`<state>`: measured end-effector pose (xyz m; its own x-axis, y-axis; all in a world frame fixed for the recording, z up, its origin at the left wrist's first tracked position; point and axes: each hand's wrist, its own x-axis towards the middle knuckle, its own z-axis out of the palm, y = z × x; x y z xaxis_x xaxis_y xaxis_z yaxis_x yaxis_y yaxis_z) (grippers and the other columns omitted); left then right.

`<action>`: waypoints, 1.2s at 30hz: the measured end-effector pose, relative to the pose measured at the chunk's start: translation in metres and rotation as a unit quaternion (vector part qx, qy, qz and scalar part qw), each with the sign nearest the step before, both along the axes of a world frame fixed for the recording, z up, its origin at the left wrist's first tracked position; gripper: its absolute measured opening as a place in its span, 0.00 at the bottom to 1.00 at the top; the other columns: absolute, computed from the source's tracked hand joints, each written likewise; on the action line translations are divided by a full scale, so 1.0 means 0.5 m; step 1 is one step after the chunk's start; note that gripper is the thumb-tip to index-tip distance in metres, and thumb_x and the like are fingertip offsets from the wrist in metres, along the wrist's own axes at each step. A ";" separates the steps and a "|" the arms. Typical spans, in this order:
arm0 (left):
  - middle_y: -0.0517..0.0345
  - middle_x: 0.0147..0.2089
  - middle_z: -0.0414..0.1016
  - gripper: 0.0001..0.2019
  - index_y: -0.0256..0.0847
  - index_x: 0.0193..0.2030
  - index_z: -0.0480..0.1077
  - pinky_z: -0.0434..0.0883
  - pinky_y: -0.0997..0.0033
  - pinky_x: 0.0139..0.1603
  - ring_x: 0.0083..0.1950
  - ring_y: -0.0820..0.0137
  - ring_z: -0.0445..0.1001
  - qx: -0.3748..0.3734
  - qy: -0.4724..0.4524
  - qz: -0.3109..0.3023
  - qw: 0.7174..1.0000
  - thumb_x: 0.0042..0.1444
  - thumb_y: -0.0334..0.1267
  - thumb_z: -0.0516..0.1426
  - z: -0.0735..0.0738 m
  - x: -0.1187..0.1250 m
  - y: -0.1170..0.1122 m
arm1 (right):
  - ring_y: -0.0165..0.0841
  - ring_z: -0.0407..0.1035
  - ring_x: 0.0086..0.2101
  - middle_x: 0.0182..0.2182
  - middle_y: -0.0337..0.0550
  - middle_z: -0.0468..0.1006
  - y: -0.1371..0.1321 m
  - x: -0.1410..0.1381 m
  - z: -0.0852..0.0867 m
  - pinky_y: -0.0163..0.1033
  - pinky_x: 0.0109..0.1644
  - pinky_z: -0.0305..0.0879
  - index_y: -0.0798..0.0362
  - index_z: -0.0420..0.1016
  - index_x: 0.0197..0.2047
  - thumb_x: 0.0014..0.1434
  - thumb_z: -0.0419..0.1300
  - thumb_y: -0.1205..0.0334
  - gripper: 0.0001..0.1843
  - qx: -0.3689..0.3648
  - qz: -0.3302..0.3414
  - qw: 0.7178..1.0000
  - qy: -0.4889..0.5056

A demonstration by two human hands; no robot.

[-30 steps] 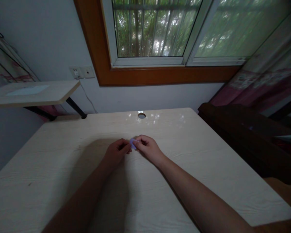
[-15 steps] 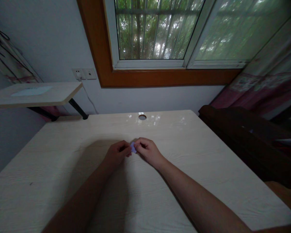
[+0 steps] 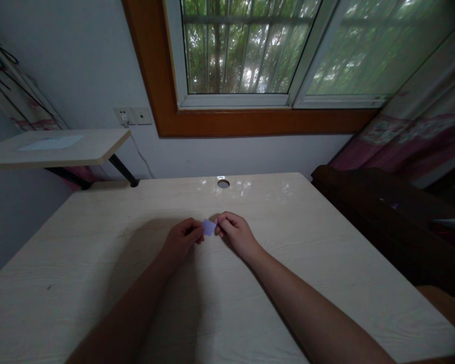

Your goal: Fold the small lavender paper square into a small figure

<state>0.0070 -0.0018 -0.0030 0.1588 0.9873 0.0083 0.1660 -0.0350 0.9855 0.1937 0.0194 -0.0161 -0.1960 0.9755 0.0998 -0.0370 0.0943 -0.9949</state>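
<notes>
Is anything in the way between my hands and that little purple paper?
Nothing visible stands in the way. The left hand and the right hand both pinch the purple paper, one at each side, with fingertips right on it, low over the table.

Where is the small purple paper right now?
Head view, centre: the purple paper is held between the left hand and right hand over the table, near its round hole.
</notes>
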 end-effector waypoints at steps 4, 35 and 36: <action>0.61 0.26 0.73 0.09 0.39 0.29 0.71 0.66 0.73 0.34 0.29 0.71 0.70 0.001 -0.003 0.008 1.000 0.55 0.41 0.58 -0.001 0.001 0.001 | 0.29 0.65 0.26 0.25 0.39 0.73 -0.003 0.002 0.000 0.35 0.33 0.61 0.54 0.74 0.32 0.61 0.58 0.55 0.12 0.018 0.021 0.999 -0.024; 0.58 0.28 0.76 0.10 0.39 0.29 0.71 0.67 0.72 0.35 0.31 0.70 0.71 0.030 0.057 -0.035 0.997 0.56 0.41 0.57 -0.007 -0.001 0.003 | 0.27 0.61 0.23 0.20 0.35 0.69 0.002 -0.001 0.008 0.34 0.30 0.55 0.56 0.74 0.31 0.56 0.62 0.53 0.13 -0.007 -0.007 1.000 0.006; 0.57 0.28 0.76 0.10 0.39 0.29 0.71 0.67 0.72 0.36 0.31 0.70 0.72 0.031 0.054 -0.034 0.998 0.57 0.41 0.56 -0.009 -0.002 0.004 | 0.27 0.61 0.23 0.20 0.35 0.69 0.002 -0.001 0.008 0.34 0.30 0.55 0.55 0.74 0.30 0.56 0.62 0.53 0.13 -0.005 -0.003 1.000 0.003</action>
